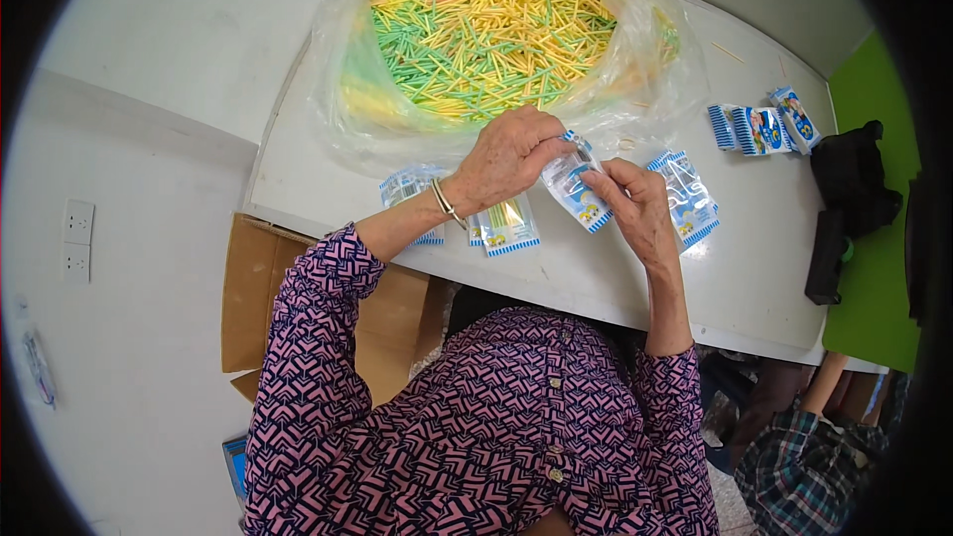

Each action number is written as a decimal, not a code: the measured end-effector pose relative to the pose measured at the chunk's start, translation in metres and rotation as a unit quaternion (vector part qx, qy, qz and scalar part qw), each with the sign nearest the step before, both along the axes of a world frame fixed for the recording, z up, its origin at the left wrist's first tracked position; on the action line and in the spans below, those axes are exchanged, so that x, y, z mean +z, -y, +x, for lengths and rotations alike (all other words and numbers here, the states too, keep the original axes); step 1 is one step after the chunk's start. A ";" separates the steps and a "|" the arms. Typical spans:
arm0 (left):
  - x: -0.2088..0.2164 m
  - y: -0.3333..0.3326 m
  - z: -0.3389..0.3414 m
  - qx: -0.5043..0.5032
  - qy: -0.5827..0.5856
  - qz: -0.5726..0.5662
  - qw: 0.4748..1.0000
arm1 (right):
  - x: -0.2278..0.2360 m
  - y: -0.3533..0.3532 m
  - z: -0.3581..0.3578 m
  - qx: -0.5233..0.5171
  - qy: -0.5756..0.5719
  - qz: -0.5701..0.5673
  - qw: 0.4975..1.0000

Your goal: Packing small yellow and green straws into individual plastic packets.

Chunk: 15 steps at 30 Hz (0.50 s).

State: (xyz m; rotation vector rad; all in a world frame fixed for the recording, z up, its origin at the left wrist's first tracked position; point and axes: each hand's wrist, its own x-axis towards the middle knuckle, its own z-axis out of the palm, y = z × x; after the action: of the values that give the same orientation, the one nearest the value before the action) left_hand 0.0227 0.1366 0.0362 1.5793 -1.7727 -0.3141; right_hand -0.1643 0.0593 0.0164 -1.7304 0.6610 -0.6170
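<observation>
Between my two hands is a small blue-and-white plastic packet [578,189], tilted above the table. My left hand [511,159] pinches its upper end with bent fingers. Thumb and fingers of my right hand [635,203] grip its right side. Under and beside my left hand lie filled packets [511,228], one showing yellow-green sticks through a clear window. More flat packets [692,199] lie just right of my right hand. Beyond my hands a large clear plastic bag [342,89] stands wide at the top, full of thin yellow, green and orange sticks [486,30].
On the white table [759,268], several filled packets [764,129] sit at the right, by a black object [854,179] near a green panel [874,119]. A cardboard box [248,288] stands below the table's left edge. A person's plaid sleeve [804,467] shows at lower right.
</observation>
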 end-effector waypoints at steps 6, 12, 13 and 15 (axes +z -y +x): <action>0.006 0.007 0.093 0.034 0.205 -0.074 0.975 | 0.001 0.007 0.001 -0.017 0.000 -0.065 0.998; -0.008 -0.018 0.127 0.061 0.405 0.121 0.904 | -0.007 0.001 0.005 -0.024 0.023 -0.035 0.999; -0.008 -0.018 0.125 0.061 0.404 0.121 0.905 | -0.006 0.000 0.005 -0.023 0.022 -0.034 0.999; -0.009 -0.014 0.119 0.079 0.449 0.135 0.880 | -0.004 0.000 0.005 -0.020 0.020 -0.027 0.999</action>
State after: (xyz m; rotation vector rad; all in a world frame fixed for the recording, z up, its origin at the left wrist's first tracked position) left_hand 0.1414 0.1507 0.0268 2.2853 -2.3074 0.3384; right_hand -0.1593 0.0591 0.0128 -1.7539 0.6577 -0.7027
